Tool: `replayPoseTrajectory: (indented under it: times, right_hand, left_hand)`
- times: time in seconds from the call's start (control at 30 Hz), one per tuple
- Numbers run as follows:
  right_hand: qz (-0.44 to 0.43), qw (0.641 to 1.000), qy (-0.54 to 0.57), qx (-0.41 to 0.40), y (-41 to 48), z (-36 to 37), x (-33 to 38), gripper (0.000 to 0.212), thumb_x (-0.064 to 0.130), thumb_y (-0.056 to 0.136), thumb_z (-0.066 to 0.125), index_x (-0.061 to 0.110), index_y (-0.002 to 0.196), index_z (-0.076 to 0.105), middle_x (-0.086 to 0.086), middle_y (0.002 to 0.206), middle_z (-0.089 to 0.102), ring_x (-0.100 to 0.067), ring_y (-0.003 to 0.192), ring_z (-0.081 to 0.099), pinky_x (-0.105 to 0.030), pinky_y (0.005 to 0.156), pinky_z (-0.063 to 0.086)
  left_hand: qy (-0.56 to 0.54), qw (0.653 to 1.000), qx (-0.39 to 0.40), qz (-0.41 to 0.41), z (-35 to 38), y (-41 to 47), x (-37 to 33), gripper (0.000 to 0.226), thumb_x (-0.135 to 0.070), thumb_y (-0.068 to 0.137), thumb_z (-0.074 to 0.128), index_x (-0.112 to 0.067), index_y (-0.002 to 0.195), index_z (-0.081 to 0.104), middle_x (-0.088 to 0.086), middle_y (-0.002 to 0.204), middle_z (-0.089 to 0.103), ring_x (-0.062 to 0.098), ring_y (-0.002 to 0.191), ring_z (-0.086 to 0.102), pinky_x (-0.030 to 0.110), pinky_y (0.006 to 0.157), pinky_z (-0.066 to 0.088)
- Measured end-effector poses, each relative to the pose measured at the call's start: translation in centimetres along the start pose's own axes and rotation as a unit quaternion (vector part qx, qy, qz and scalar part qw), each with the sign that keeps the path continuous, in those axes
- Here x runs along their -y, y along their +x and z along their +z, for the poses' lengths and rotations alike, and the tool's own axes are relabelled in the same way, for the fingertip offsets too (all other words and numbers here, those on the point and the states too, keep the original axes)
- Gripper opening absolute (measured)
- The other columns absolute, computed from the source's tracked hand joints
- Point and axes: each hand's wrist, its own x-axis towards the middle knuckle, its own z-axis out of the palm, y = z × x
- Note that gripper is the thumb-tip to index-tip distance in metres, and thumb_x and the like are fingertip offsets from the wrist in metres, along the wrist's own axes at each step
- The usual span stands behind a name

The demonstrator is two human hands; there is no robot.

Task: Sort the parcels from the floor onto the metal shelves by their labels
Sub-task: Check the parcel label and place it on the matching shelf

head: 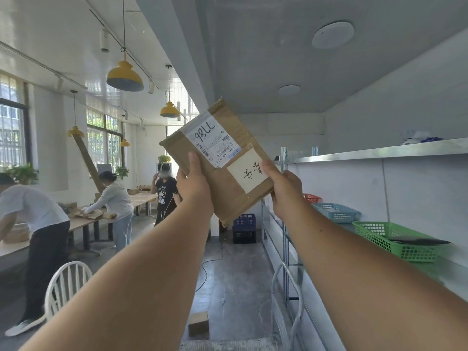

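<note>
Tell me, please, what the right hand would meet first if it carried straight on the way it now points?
The right hand already grips the cardboard parcel, so it would press into that. Beyond it, the way up and ahead looks free until the far white wall, though depth is unclear.

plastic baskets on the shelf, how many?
3, in a row on the metal shelf at right: green basket nearest, blue basket next, red basket farthest, partly hidden behind the right hand.

Small print on parcel label (214, 141) perhaps illegible; dark item in green basket (395, 240) indistinct.
</note>
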Motion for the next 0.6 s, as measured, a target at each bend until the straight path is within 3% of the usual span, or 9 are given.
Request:
replayPoseTrajectory:
  times: [0.07,0.1,0.17,0.23,0.33,0.47,0.53,0.6]
  right_hand:
    - [0.004,0.998,0.054,-0.030,-0.4,0.7,-0.4,0.121,0.035,0.076,0.098,0.005,0.167,0.023,-0.022,0.158,0.057,-0.038,0.144,0.059,-0.061,0.123,0.045]
    - [0.015,0.997,0.063,-0.037,-0.6,0.9,-0.6,0.120,0.039,0.078,0.096,0.008,0.168,0.023,-0.019,0.156,0.059,-0.037,0.142,0.060,-0.062,0.120,0.047]
    - [0.058,0.998,0.023,-0.017,-1.2,1.2,-0.9,0.094,0.052,0.083,0.089,0.014,0.157,0.046,-0.012,0.145,0.069,-0.034,0.135,0.064,-0.064,0.113,0.052]
    - [0.095,0.995,-0.022,0.029,-1.8,1.5,-1.5,0.069,0.056,0.087,0.085,0.026,0.144,0.060,-0.003,0.136,0.074,-0.031,0.129,0.067,-0.067,0.109,0.052]
    - [0.113,0.991,-0.002,0.067,-2.4,2.0,-2.7,0.068,0.043,0.087,0.089,0.045,0.145,0.053,0.011,0.137,0.072,-0.025,0.127,0.066,-0.066,0.095,0.053]
    - [0.133,0.987,0.045,0.081,-2.4,2.2,-4.0,0.067,0.029,0.085,0.091,0.043,0.141,0.057,0.010,0.140,0.070,-0.028,0.125,0.064,-0.081,0.110,0.041]
    - [0.123,0.988,0.056,0.077,-2.0,2.1,-4.0,0.059,0.021,0.087,0.090,0.035,0.138,0.063,0.004,0.134,0.077,-0.029,0.122,0.070,-0.069,0.104,0.056]
    - [0.099,0.991,0.062,0.071,-1.8,2.2,-3.7,0.055,0.017,0.088,0.088,0.034,0.135,0.066,0.009,0.117,0.084,-0.023,0.116,0.075,-0.049,0.085,0.064]
  left_hand:
    - [-0.038,0.999,-0.009,-0.015,0.4,-0.3,0.4,0.063,-0.072,0.095,0.058,-0.032,0.143,0.059,-0.012,0.110,0.068,0.017,0.103,0.066,0.042,0.086,0.051]
    - [-0.055,0.998,-0.010,-0.021,0.6,-0.3,0.6,0.060,-0.071,0.096,0.056,-0.032,0.142,0.058,-0.011,0.109,0.068,0.014,0.098,0.065,0.038,0.079,0.050]
    - [-0.074,0.997,-0.011,-0.024,1.0,-0.5,0.7,0.051,-0.071,0.099,0.052,-0.033,0.133,0.054,-0.012,0.105,0.066,0.012,0.091,0.063,0.035,0.071,0.048]
    - [-0.088,0.996,-0.015,-0.028,1.3,-0.7,0.8,0.043,-0.072,0.099,0.050,-0.039,0.127,0.047,-0.013,0.101,0.064,0.011,0.088,0.062,0.038,0.079,0.050]
    - [-0.125,0.991,-0.022,-0.028,2.0,-0.9,1.0,0.056,-0.070,0.100,0.051,-0.037,0.146,0.048,-0.013,0.105,0.067,0.014,0.095,0.067,0.042,0.089,0.052]
    - [-0.143,0.989,-0.027,-0.023,2.5,-1.0,1.6,0.069,-0.072,0.099,0.050,-0.039,0.159,0.038,-0.012,0.118,0.068,0.015,0.102,0.067,0.048,0.107,0.053]
    - [-0.145,0.989,-0.023,-0.031,2.6,-0.8,1.7,0.079,-0.075,0.097,0.050,-0.045,0.165,0.024,-0.006,0.140,0.064,0.021,0.110,0.065,0.049,0.108,0.051]
    - [-0.144,0.989,-0.019,-0.034,2.5,-0.4,1.6,0.083,-0.076,0.097,0.048,-0.053,0.166,0.009,-0.005,0.150,0.055,0.024,0.113,0.062,0.056,0.111,0.050]
